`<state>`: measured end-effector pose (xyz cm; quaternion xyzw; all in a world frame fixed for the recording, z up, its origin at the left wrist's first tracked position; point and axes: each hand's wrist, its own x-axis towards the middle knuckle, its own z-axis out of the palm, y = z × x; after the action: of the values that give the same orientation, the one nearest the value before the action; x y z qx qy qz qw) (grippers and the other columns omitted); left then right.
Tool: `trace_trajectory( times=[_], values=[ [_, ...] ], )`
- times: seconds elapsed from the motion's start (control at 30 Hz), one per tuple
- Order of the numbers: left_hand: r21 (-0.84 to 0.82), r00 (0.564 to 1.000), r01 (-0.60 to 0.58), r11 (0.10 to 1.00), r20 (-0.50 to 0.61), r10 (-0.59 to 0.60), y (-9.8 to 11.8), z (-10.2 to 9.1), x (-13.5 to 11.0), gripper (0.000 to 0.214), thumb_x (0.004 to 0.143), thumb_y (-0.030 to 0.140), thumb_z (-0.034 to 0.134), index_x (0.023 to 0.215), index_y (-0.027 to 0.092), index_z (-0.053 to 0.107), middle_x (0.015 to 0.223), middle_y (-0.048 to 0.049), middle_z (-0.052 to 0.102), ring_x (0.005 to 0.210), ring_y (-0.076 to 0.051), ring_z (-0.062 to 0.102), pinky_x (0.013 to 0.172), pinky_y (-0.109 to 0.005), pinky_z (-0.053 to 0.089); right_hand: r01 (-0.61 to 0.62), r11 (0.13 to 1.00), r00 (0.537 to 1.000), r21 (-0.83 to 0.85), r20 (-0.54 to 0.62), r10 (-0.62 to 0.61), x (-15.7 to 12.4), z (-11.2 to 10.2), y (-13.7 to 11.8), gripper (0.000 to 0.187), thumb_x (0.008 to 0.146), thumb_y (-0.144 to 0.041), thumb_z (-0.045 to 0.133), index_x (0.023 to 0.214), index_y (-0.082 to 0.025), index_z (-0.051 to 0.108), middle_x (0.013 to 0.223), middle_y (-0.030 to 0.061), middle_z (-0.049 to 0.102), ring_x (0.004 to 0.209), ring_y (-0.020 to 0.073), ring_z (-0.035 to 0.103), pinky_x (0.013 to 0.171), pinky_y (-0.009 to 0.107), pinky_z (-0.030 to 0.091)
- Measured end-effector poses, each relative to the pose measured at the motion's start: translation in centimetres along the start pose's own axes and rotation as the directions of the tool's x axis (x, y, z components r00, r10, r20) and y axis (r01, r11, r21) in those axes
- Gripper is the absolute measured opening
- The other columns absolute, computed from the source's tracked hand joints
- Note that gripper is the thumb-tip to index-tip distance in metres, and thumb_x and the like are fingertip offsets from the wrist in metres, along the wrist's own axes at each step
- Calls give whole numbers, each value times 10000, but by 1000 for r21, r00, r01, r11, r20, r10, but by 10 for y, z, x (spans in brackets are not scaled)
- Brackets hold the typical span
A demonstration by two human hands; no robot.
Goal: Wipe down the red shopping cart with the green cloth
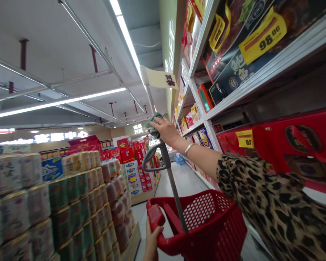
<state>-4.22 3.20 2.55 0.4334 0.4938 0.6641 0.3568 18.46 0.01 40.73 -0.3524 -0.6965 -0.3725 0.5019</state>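
Observation:
My right hand (167, 131) is raised and closed round a green cloth (154, 125). The cloth is wrapped about a thin upright pole (150, 97), whose top carries a cream flag (161, 78) with a dark bear on it. Just below the cloth is the grey looped handle (166, 156), on a long grey rod that slants down to a red plastic shopping basket (206, 243). At the basket's near left corner, my left hand (152, 239) grips the red rim, its thumb on top and its other fingers partly hidden.
White shelves (260, 69) with boxed goods and yellow price tags run close along the right. On the left are stacked canned packs (70, 203). Red cartons (141, 156) stand farther off, beside the pale aisle floor (180, 177).

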Motion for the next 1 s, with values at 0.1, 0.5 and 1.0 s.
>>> trace_trajectory(
  times=[0.1,0.5,1.0],
  values=[
    [-71,999,16,997,-37,-18,2,3,-1,971,625,247,654,1557,162,394,1317,-144,669,1174,-313,686,994,-373,551,20,1000,1000,-1,0,-20,-21,3,-9,446,1005,-147,534,1414,-285,646,1564,66,537,1354,280,547,1194,489,429],
    [-217,999,44,975,5,-44,11,9,-10,934,638,186,667,1540,224,428,1333,-114,663,1211,-280,655,1056,-369,509,-35,972,999,234,-16,40,-76,9,-23,452,929,-75,550,1312,-244,720,1467,69,631,1292,252,601,1153,443,472],
    [-239,990,121,964,98,-100,24,4,-19,980,682,210,706,1595,230,349,1424,-94,625,1140,-214,673,980,-290,524,5,988,999,151,48,-13,-215,36,-55,458,966,-83,539,1323,-303,721,1460,52,640,1426,335,486,1117,575,499]
  ],
)
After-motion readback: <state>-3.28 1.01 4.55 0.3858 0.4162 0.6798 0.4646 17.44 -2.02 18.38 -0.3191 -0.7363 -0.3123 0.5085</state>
